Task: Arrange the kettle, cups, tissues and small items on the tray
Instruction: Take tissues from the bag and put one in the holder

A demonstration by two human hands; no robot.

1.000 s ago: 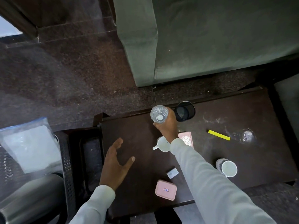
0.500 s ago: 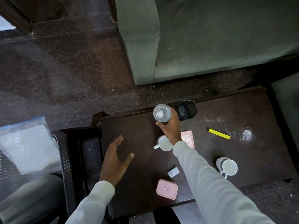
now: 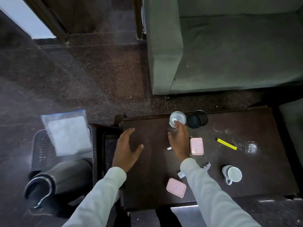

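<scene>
A clear glass (image 3: 177, 118) stands at the back edge of the dark wooden table (image 3: 246, 185), next to a black cup (image 3: 197, 119). My right hand (image 3: 179, 143) lies just in front of the glass with its fingers spread, fingertips at its base, holding nothing. It covers a white mug, of which only the handle (image 3: 168, 148) shows. My left hand (image 3: 127, 148) hovers open over the table's left part. Two pink boxes (image 3: 196, 146) (image 3: 176, 187), a second white mug (image 3: 232, 174), another clear glass (image 3: 249, 147) and a yellow stick (image 3: 227, 143) lie on the table.
A steel kettle (image 3: 57, 177) lies on its side in a black basket (image 3: 39, 148) at the left, under a plastic bag of tissues (image 3: 68, 133). A dark rimmed tray-like piece (image 3: 105, 145) sits between basket and table. A small sachet (image 3: 180, 174) lies near my right sleeve. A green sofa (image 3: 229, 54) stands behind.
My right hand has let go of the clear glass, which now stands by the black cup, and the fingers have spread. The left hand stays open. The view has tilted up.
</scene>
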